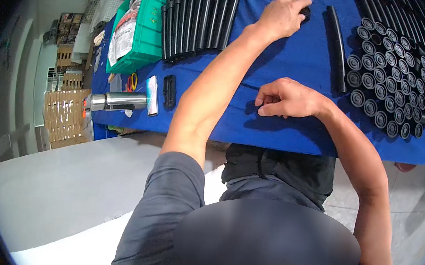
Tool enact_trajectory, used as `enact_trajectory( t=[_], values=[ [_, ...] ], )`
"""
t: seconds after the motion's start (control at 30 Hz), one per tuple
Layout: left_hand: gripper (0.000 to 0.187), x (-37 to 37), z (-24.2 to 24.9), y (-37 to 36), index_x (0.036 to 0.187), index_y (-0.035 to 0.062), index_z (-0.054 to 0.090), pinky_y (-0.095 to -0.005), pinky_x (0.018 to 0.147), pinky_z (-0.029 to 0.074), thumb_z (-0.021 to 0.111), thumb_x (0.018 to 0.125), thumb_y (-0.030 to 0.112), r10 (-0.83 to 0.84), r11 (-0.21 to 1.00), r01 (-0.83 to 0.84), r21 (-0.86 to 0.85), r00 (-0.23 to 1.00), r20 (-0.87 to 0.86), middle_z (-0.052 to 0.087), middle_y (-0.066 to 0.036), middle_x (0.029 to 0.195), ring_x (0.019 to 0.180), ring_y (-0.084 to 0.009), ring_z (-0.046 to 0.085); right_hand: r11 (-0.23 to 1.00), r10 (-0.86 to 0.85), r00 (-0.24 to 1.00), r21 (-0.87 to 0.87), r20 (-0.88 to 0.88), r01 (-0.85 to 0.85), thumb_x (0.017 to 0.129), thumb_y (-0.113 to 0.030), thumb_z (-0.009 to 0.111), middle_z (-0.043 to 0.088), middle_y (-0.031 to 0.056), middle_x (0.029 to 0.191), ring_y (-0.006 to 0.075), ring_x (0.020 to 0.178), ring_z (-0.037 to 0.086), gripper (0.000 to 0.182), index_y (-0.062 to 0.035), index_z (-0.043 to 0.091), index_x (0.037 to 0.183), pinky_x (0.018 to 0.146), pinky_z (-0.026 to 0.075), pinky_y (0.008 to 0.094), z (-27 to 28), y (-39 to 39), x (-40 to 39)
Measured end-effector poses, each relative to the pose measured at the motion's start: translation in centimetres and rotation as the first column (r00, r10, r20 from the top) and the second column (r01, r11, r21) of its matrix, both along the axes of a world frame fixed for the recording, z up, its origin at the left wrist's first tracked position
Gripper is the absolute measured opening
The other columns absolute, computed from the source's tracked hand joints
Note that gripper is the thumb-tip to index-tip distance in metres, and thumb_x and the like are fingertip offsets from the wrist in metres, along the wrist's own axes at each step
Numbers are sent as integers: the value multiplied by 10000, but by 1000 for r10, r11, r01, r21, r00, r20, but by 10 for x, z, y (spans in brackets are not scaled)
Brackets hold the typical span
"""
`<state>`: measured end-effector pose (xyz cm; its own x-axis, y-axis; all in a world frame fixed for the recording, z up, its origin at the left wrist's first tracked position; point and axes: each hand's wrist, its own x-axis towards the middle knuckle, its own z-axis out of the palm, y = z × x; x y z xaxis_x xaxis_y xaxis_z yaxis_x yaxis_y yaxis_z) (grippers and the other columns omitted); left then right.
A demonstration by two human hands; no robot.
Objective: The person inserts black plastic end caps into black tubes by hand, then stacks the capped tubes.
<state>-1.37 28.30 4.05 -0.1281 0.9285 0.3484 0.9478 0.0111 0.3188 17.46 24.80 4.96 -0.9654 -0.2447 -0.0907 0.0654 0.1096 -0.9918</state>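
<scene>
My left hand [282, 18] reaches to the far side of the blue-covered table, its thumb and fingers around a small black piece [305, 12]. A single black tube [337, 48] lies to the right of it. Nearer the front edge, my right hand [289, 99] rests with its fingers curled in; what is between them, if anything, is hidden. Many black tubes with round ringed ends [392, 86] are stacked at the right. More black tubes [197, 22] lie side by side left of my left hand.
A green crate [148, 27] with printed paper inside stands at the left. Near it are a steel flask [122, 101], a phone-like slab [152, 95], a black holder [169, 91] and yellow-orange scissors [132, 81]. The table's front edge [284, 144] runs before my body.
</scene>
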Motion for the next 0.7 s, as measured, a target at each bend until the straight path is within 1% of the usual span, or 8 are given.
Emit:
enact_trajectory(
  t=[0.17,0.27,0.3,0.37,0.43,0.53,0.63,0.7],
  values=[
    [434,3,7,-11,1327,143,633,-463,972,521,670,902,221,-13,1000,13,-12,1000,21,674,-154,1162,1103,-364,642,1000,-6,1000,-22,-9,6,880,-239,733,676,65,729,142,579,618,256,4,701,953,531,497,328,-2,-2,0],
    [421,27,36,-16,1295,139,650,-457,943,528,683,882,212,42,988,-32,150,997,-65,666,-141,1116,1060,-354,644,1000,-3,996,-4,-91,3,875,-260,736,672,75,722,153,564,614,273,2,702,944,533,499,343,-6,-2,0],
    [292,31,32,-6,1153,114,709,-426,887,539,697,871,189,-24,965,54,258,992,-120,703,-111,1020,972,-326,679,1000,-5,986,26,-164,9,872,-270,737,672,81,721,159,557,611,282,2,702,937,533,501,348,-11,-2,-2],
    [343,51,39,-6,1242,120,671,-421,814,550,661,900,144,-195,973,200,114,979,-52,688,-124,996,916,-339,679,999,25,989,37,-149,-20,870,-278,734,675,92,722,175,559,626,285,1,704,922,535,509,354,-12,0,-2],
    [340,75,43,-5,1254,110,659,-431,795,547,599,919,95,-243,970,243,-25,970,30,684,-157,956,888,-354,678,1000,9,993,22,-120,-7,866,-272,729,681,94,726,183,571,645,280,2,706,920,539,519,358,-11,0,-1],
    [345,84,25,-1,1245,88,650,-459,822,541,534,920,71,-254,961,264,-84,961,112,696,-200,1007,916,-386,677,999,-20,978,35,-208,28,860,-272,728,685,93,728,191,581,659,285,2,714,935,543,526,361,-22,-6,-4],
    [322,81,15,3,1215,66,647,-476,847,535,524,918,83,-223,955,243,-172,967,125,695,-220,1046,965,-407,672,999,-19,993,30,-119,23,854,-278,732,693,97,739,192,587,660,295,4,718,942,551,531,362,-16,-4,-1],
    [303,77,16,3,1192,64,645,-484,857,534,507,927,110,-229,946,257,-196,961,155,700,-221,1023,964,-416,674,999,-25,986,42,-165,32,850,-279,736,696,103,746,197,592,663,297,3,719,942,565,533,365,-20,-6,-2]
  ],
)
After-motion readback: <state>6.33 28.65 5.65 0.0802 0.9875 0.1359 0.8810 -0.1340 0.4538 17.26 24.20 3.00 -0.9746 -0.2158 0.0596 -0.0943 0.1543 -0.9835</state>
